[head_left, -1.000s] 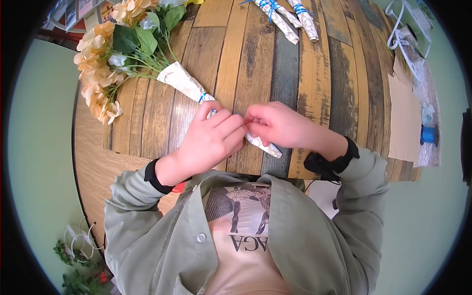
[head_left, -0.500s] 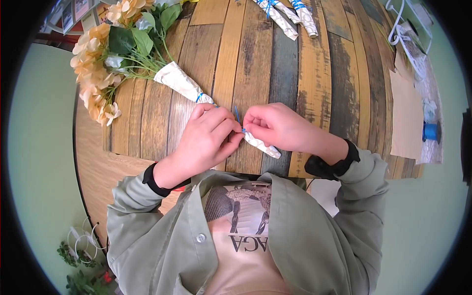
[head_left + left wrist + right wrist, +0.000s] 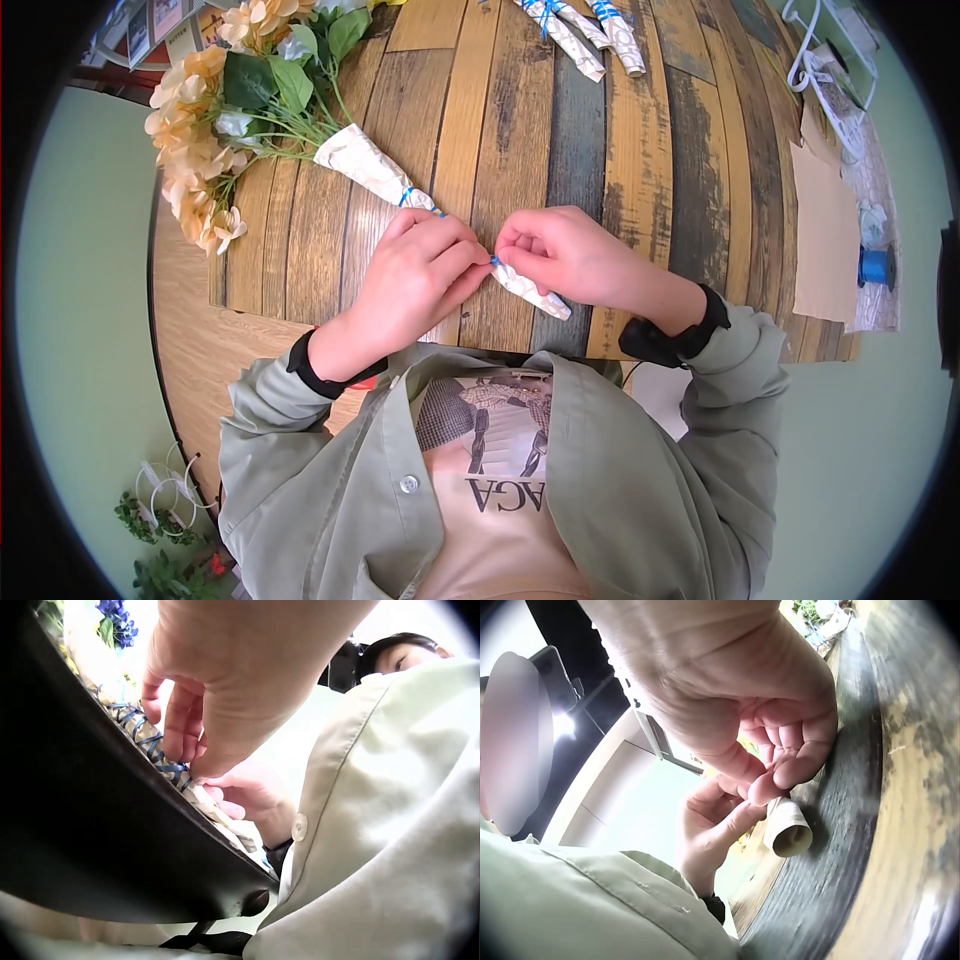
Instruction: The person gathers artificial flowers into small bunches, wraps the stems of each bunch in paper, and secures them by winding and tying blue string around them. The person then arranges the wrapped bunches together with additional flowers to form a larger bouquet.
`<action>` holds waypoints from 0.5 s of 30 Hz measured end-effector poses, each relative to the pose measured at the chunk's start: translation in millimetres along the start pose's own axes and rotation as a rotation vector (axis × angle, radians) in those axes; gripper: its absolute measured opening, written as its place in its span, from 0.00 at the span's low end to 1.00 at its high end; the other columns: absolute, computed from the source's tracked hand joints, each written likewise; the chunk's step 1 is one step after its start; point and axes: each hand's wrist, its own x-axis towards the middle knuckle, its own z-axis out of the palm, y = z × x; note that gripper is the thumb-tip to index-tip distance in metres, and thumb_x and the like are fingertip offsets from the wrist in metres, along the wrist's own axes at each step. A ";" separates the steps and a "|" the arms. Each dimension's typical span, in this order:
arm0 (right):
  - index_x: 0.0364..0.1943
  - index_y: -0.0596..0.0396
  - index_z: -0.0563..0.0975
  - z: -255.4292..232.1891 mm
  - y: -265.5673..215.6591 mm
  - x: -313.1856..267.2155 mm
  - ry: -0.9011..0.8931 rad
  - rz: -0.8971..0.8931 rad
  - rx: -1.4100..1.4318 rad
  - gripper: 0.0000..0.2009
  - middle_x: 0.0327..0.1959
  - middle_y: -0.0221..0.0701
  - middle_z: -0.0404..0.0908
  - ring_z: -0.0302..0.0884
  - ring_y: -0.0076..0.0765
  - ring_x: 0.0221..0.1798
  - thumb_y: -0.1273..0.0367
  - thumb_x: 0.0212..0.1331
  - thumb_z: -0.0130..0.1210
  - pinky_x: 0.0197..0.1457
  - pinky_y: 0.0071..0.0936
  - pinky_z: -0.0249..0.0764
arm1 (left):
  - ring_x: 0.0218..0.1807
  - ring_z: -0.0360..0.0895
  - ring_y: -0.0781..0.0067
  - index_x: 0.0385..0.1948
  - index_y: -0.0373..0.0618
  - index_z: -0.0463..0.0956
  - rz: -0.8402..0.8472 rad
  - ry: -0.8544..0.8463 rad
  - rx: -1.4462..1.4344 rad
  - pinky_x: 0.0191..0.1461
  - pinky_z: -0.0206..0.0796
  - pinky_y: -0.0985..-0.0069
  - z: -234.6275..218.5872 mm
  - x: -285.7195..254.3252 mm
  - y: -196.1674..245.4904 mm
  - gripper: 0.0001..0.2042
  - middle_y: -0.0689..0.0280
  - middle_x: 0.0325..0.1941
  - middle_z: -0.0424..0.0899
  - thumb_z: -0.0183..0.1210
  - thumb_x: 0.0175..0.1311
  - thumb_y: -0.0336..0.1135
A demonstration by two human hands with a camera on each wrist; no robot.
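A bouquet of peach flowers (image 3: pixel 190 120) lies at the table's left, its stems in a patterned paper wrap (image 3: pixel 365 168). Blue ribbon (image 3: pixel 154 746) criss-crosses the wrap in the left wrist view. The left hand (image 3: pixel 415 275) lies over the wrap's lower part, thumb and forefinger pinching the ribbon. Close beside it the right hand (image 3: pixel 575 258) pinches the ribbon too, thumb against curled fingers. Between and below the fingertips shows a blue bit of ribbon (image 3: pixel 494 261) on the narrow paper end (image 3: pixel 540 297). In the right wrist view, that paper end (image 3: pixel 787 829) is an open tube.
Several paper-wrapped stems (image 3: pixel 570 45) with blue ribbon lie at the far edge of the wooden table (image 3: pixel 640 200). At the right are brown paper (image 3: pixel 825 235), a blue ribbon spool (image 3: pixel 876 267) and a white wire stand (image 3: pixel 825 85).
Both hands have stayed at the lower wrap, the left shifting slightly away from the right since a second ago. The blue ribbon end that stood up between them half a second ago is no longer visible.
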 end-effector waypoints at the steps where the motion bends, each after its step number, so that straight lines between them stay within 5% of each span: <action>1: 0.32 0.62 0.74 0.9 0.5 -0.1 0.029 -0.024 -0.004 0.06 0.19 0.30 0.75 0.71 0.22 0.19 0.72 0.59 0.52 0.23 0.21 0.66 | 0.36 0.74 0.66 0.26 0.44 0.75 0.013 -0.001 0.006 0.44 0.63 0.70 -0.7 0.5 -0.1 0.08 0.67 0.31 0.76 0.65 0.45 0.29; 2: 0.32 0.62 0.74 1.3 0.4 -0.3 0.029 -0.025 -0.005 0.06 0.19 0.30 0.75 0.71 0.22 0.19 0.72 0.59 0.52 0.23 0.21 0.66 | 0.36 0.75 0.66 0.27 0.44 0.74 0.027 -0.003 0.012 0.43 0.63 0.70 -1.1 0.8 -0.2 0.08 0.66 0.32 0.76 0.64 0.45 0.28; 4: 0.30 0.61 0.74 1.7 0.0 -0.7 0.061 -0.050 -0.029 0.05 0.21 0.39 0.77 0.75 0.41 0.23 0.72 0.55 0.53 0.27 0.31 0.68 | 0.36 0.75 0.66 0.27 0.43 0.74 0.029 0.010 -0.005 0.43 0.63 0.70 -1.9 1.4 -0.2 0.08 0.66 0.32 0.76 0.64 0.45 0.28; 15: 0.27 0.58 0.73 3.6 0.5 -0.9 0.108 -0.271 -0.226 0.04 0.22 0.38 0.72 0.72 0.45 0.26 0.72 0.51 0.55 0.30 0.36 0.67 | 0.37 0.75 0.65 0.29 0.43 0.72 0.016 0.047 -0.022 0.42 0.64 0.70 -0.9 4.9 -0.1 0.09 0.65 0.34 0.77 0.63 0.46 0.27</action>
